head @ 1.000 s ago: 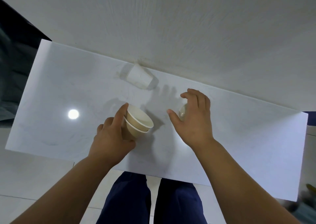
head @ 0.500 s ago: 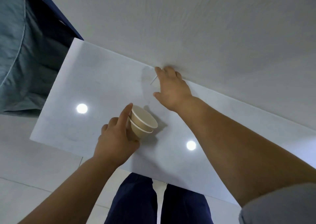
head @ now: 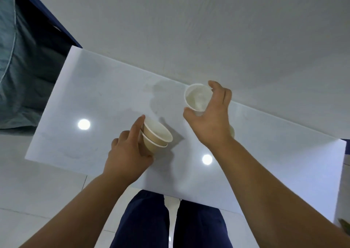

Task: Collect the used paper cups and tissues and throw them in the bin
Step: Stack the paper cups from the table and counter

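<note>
My left hand (head: pixel 127 153) grips two stacked beige paper cups (head: pixel 156 137), tilted with their mouths up and to the right, just above the white table (head: pixel 94 100). My right hand (head: pixel 212 119) holds a white paper cup (head: pixel 198 97) lifted off the table near the far edge, its open mouth facing me. A small pale item (head: pixel 232 132) peeks out behind my right wrist; I cannot tell what it is.
The table's far edge meets a white wall (head: pixel 208 29). A dark blue and grey-green fabric shape (head: pixel 24 58) lies beyond the table's left end. My legs in dark blue trousers (head: pixel 170 221) stand at the near edge on a pale tiled floor (head: pixel 37 191).
My right hand reached to the far edge, took hold of the white cup that lay on its side, and lifted it back to the right. The left hand kept its stacked cups.
</note>
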The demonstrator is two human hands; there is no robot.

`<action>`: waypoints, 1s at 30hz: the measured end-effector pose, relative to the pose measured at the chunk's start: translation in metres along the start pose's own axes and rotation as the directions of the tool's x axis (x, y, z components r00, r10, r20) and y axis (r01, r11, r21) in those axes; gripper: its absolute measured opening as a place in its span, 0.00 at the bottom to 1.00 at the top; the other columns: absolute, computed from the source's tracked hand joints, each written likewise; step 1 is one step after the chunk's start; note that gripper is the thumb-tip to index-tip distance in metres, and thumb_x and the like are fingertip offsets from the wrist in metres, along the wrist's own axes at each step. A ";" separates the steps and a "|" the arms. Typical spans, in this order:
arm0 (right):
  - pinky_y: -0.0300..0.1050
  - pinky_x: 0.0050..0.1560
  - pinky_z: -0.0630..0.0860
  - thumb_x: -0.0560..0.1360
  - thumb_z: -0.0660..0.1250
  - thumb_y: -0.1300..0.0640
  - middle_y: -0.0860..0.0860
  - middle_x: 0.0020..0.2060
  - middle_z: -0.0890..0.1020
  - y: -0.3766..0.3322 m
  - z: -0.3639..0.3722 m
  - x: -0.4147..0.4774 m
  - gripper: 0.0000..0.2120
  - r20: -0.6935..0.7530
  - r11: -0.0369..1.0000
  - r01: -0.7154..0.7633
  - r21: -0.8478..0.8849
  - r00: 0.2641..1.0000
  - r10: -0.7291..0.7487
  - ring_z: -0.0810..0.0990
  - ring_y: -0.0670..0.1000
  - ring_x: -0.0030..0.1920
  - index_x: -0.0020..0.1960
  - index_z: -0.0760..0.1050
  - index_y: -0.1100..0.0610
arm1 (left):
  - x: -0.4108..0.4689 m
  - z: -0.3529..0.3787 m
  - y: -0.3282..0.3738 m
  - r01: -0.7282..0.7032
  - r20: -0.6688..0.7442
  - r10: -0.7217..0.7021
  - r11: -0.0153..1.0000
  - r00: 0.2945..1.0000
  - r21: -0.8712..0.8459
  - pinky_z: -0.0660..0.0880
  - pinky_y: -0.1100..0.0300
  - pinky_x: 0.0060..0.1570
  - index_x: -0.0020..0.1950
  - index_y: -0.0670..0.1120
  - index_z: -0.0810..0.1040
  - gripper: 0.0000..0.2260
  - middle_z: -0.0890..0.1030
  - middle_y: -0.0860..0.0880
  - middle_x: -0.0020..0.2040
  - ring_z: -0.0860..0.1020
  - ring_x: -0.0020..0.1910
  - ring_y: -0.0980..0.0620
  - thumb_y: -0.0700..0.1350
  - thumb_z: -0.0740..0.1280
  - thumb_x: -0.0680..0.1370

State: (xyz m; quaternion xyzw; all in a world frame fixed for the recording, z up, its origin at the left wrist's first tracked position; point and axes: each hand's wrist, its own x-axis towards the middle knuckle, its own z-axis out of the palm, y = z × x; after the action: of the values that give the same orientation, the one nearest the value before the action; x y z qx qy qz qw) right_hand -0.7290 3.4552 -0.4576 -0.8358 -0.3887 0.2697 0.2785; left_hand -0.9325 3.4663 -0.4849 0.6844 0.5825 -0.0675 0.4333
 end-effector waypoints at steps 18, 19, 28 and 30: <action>0.50 0.66 0.65 0.69 0.74 0.50 0.55 0.70 0.55 0.081 -0.034 -0.053 0.44 0.024 0.947 -0.294 -0.131 0.954 0.299 0.57 0.58 0.69 0.75 0.53 0.59 | 0.007 0.025 0.044 -0.116 0.092 0.111 0.992 0.989 0.042 0.70 0.48 0.55 0.74 0.64 0.46 0.45 0.70 0.47 0.61 0.69 0.60 0.42 0.47 0.73 0.68; 0.50 0.67 0.64 0.69 0.74 0.49 0.55 0.71 0.53 0.082 -0.033 -0.053 0.45 0.037 0.948 -0.286 -0.138 0.955 0.294 0.56 0.57 0.70 0.76 0.51 0.58 | 0.006 0.026 0.043 -0.115 0.094 0.110 0.992 0.989 0.047 0.70 0.48 0.54 0.74 0.64 0.46 0.45 0.70 0.47 0.61 0.69 0.60 0.42 0.47 0.73 0.68; 0.50 0.60 0.71 0.74 0.70 0.50 0.54 0.69 0.63 0.074 -0.037 -0.042 0.39 0.175 0.922 -0.255 -0.292 0.933 0.313 0.71 0.58 0.64 0.76 0.51 0.51 | -0.004 0.018 0.040 -0.085 0.072 0.081 0.995 0.994 0.050 0.71 0.47 0.53 0.74 0.65 0.46 0.46 0.69 0.48 0.62 0.68 0.60 0.43 0.47 0.73 0.68; 0.51 0.60 0.71 0.73 0.69 0.49 0.55 0.68 0.64 0.065 -0.042 -0.042 0.39 0.174 0.907 -0.268 -0.326 0.925 0.336 0.71 0.59 0.63 0.76 0.51 0.51 | -0.010 0.010 0.042 -0.078 0.064 0.076 0.996 0.995 0.038 0.72 0.47 0.53 0.74 0.65 0.46 0.45 0.69 0.48 0.60 0.68 0.59 0.43 0.47 0.73 0.68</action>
State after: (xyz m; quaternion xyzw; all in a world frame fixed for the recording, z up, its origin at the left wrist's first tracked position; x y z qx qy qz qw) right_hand -0.6921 3.3752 -0.4627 -0.8821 -0.3187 0.3420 0.0588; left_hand -0.8958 3.4540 -0.4637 0.7126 0.5403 -0.0841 0.4396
